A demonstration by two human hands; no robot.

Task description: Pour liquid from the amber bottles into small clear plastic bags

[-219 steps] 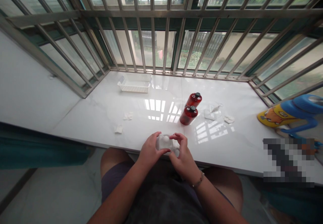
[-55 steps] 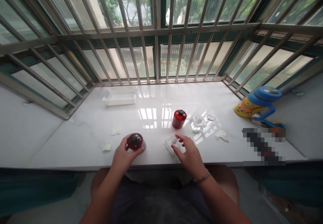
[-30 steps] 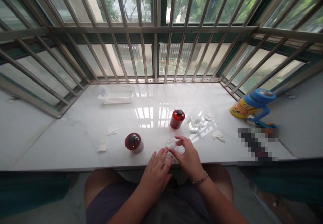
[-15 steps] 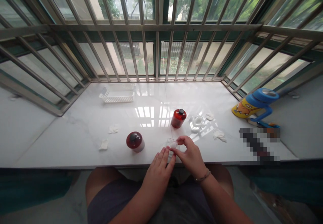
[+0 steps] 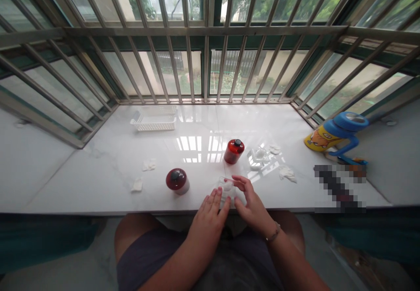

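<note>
A small clear container with white material in it stands near the front edge of the white counter. Against its left side rests my left hand, fingers stretched out. My right hand is at its right side, thumb and fingers spread apart, with nothing visible between them. A dark red bottle with a black cap stands to the left of my hands. Behind them is a brighter red bottle. Another clear container with white material sits to the right of that bottle.
White crumpled pieces lie at the right and at the left. A white perforated basket is at the back left. On the right stands a blue and yellow flask, near a blurred dark item. Metal bars line the back.
My right thumb and fingers have parted and moved slightly right, off the container's rim area. My left hand stays in place. The whole view has shifted slightly.
</note>
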